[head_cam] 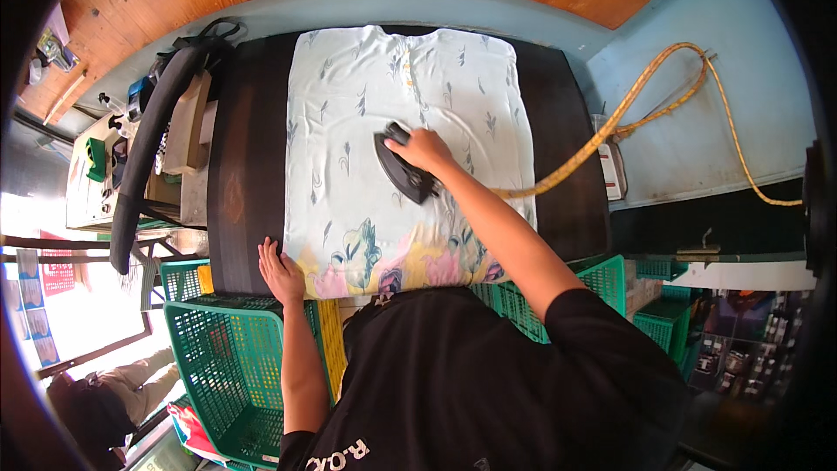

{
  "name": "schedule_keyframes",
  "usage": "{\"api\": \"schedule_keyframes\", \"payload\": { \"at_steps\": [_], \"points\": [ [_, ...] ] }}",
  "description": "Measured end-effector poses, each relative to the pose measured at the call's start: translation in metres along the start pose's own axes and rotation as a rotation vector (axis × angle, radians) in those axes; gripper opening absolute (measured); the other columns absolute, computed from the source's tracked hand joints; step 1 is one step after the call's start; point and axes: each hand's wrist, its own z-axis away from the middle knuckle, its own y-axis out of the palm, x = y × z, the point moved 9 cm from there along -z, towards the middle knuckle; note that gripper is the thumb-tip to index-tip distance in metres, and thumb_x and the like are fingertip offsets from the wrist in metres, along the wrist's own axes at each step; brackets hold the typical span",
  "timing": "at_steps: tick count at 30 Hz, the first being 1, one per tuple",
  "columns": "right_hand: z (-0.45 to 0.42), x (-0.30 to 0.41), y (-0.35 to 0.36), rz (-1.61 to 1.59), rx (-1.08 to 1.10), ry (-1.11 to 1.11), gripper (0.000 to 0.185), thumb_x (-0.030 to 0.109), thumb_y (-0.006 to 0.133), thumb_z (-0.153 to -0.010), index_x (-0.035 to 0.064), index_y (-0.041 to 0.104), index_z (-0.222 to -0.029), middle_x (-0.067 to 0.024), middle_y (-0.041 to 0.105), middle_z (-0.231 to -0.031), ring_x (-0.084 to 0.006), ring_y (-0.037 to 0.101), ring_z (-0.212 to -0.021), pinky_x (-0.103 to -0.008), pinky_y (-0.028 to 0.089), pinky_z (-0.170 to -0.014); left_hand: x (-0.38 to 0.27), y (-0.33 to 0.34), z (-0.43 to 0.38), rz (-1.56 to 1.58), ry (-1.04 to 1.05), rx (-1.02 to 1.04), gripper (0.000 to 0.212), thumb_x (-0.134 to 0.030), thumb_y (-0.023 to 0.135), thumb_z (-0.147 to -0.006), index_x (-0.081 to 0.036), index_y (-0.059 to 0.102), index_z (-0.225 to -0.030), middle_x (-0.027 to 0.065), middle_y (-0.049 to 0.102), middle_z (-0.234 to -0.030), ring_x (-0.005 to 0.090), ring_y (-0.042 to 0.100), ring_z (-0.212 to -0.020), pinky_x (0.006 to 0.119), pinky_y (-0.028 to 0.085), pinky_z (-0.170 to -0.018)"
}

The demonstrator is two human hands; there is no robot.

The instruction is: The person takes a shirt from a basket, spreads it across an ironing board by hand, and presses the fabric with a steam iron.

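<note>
A pale garment (366, 163) with dark sprigs and a pink, yellow and teal floral lower part lies spread on a dark padded ironing table (242, 144). My right hand (422, 150) grips the handle of a dark electric iron (402, 170), which is on the middle of the garment. From the iron, a cord in a yellow woven sleeve (575, 160) runs right. My left hand (282, 273) rests at the garment's lower left corner, its fingers slightly apart on the cloth's edge and the dark cover.
Green plastic baskets (225, 373) stand below the table's near edge, left and right. A dark padded sleeve arm (157, 144) stands at the left, beside a cluttered side table (85, 203). The cord loops up against the right wall. Another person (98, 405) is at the lower left.
</note>
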Motion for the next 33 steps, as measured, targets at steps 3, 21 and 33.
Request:
{"api": "schedule_keyframes", "payload": {
  "at_steps": [3, 21, 33],
  "points": [
    [0.027, -0.045, -0.018, -0.089, 0.138, 0.119, 0.072, 0.064, 0.065, -0.077, -0.0045, 0.069, -0.096, -0.0214, 0.071, -0.087, -0.0331, 0.070, -0.082, -0.0408, 0.056, -0.073, 0.004, -0.002, 0.004, -0.020, -0.023, -0.001, 0.037, -0.017, 0.042, -0.096, -0.004, 0.053, -0.128, 0.0090, 0.047, -0.145, 0.0309, 0.034, -0.141, 0.045, 0.023, -0.115],
    [-0.066, -0.135, -0.076, -0.269, -0.020, 0.238, 0.071, 0.066, 0.067, -0.077, -0.0023, 0.057, -0.059, -0.0117, 0.058, -0.051, -0.0229, 0.058, -0.041, -0.0357, 0.049, -0.044, 0.023, 0.027, -0.010, 0.036, -0.061, 0.151, 0.039, -0.018, 0.041, -0.095, -0.007, 0.045, -0.133, 0.0119, 0.034, -0.153, 0.0377, 0.026, -0.143, 0.055, 0.019, -0.114],
    [0.166, 0.036, 0.074, 0.088, 0.336, -0.317, 0.069, 0.061, 0.058, -0.083, -0.0050, 0.069, -0.100, -0.0257, 0.068, -0.101, -0.0391, 0.066, -0.096, -0.0451, 0.051, -0.087, 0.033, 0.016, -0.015, 0.241, 0.063, 0.139, 0.040, -0.011, 0.059, -0.086, -0.008, 0.052, -0.126, 0.0175, 0.040, -0.149, 0.0417, 0.033, -0.139, 0.053, 0.030, -0.110]
  ]
}}
